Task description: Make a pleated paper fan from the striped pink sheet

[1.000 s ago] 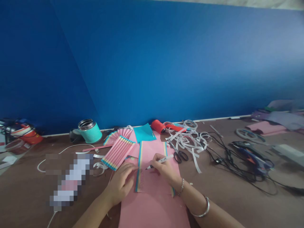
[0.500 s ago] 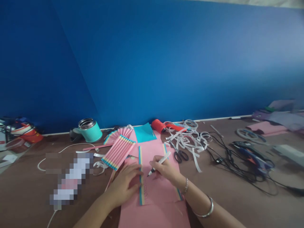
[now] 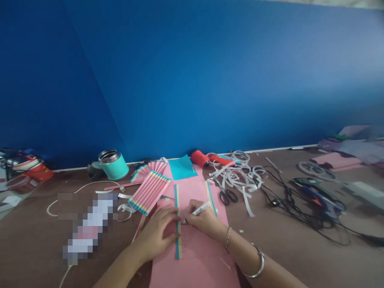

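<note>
My right hand [image 3: 200, 218] is closed around a white marker [image 3: 201, 208], its dark tip at the pink paper [image 3: 198, 244] near the left border. That sheet has teal and cream strips along its sides, and rows of small dark dots run down beside the left strip. My left hand [image 3: 160, 229] lies flat with fingers stretched out, resting on the sheet's left edge. Beyond it sits a pleated pink paper [image 3: 150, 192] with teal and cream ends, next to a folded paper fan [image 3: 151, 170]. More pink paper lies underneath.
Black scissors [image 3: 228, 197] and tangled white paper strips [image 3: 237, 176] lie to the right. Behind are a teal sheet [image 3: 183, 167] and a red thread spool [image 3: 200, 159]. A teal mug [image 3: 113, 165] stands at left. Black cables [image 3: 288, 204] and a glue gun [image 3: 322, 202] are far right.
My right hand has shifted slightly left with the marker, its tip now nearer the left strip and the marker tilted lower. My left hand stays in place.
</note>
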{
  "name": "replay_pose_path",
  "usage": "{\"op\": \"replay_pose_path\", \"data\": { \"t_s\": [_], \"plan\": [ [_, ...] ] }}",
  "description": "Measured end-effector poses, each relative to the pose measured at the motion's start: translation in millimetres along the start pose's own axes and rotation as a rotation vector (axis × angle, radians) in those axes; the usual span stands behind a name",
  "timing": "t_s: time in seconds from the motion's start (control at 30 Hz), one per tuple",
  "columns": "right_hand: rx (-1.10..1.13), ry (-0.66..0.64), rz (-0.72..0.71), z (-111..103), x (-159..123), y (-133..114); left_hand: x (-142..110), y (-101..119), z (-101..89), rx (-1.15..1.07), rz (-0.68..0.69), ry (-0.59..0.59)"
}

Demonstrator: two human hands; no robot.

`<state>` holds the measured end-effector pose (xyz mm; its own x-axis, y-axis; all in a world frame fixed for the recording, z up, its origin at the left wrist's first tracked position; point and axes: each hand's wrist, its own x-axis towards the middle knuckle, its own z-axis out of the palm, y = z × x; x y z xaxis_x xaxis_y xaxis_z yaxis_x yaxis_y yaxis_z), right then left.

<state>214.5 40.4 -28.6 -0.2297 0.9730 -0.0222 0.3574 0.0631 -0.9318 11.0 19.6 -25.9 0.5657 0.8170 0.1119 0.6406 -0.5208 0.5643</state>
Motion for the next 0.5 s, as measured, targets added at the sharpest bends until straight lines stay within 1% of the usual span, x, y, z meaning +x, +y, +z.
{"op": "replay_pose_path", "data": {
  "t_s": [0.13, 0.33, 0.5],
  "plan": [
    [0.015, -0.024, -0.001, 0.2, -0.4, -0.6, -0.1, -0.8, 0.9, 0.003, 0.004, 0.016],
    [-0.024, 0.007, -0.016, 0.6, -0.6, -2.5, -0.2, -2.6, 1.6, 0.003, 0.004, 0.016],
    [0.093, -0.016, 0.03, -1.4, -0.1, 0.4, 0.9, -2.7, 1.8, 0.009, 0.006, 0.012]
  ]
}}
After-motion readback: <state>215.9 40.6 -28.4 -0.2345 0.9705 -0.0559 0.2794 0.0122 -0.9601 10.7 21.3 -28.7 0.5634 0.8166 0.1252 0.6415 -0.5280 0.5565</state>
